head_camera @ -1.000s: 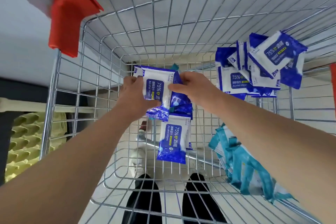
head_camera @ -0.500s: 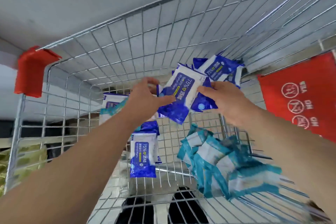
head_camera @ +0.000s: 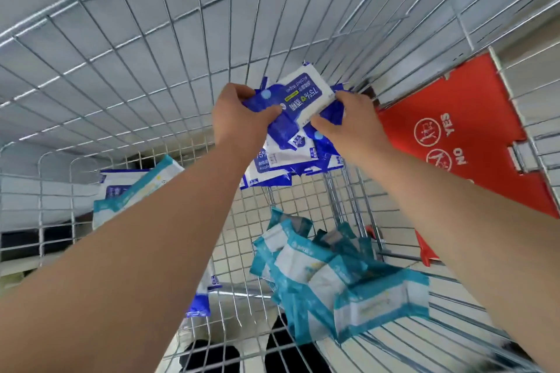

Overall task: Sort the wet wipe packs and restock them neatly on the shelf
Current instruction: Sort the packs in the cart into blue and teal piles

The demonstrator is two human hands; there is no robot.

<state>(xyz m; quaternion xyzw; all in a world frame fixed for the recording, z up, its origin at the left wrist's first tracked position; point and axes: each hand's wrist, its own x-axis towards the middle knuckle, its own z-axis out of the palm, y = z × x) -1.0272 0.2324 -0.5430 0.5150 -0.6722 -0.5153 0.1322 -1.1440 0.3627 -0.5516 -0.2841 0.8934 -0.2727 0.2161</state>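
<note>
You've carried the blue pack (head_camera: 306, 94) across the cart (head_camera: 151, 54). 1 s ago your left hand (head_camera: 239, 112) & right hand (head_camera: 348, 124) held it over the mid-left of the basket. Now both grip it at the top of the blue pile (head_camera: 291, 160) in the far-right corner. Its print has turned (reads upside-down now). Your head swung right w/ it, so the red panel (head_camera: 454, 136) has come into view & the red corner cap has left the frame.
</note>
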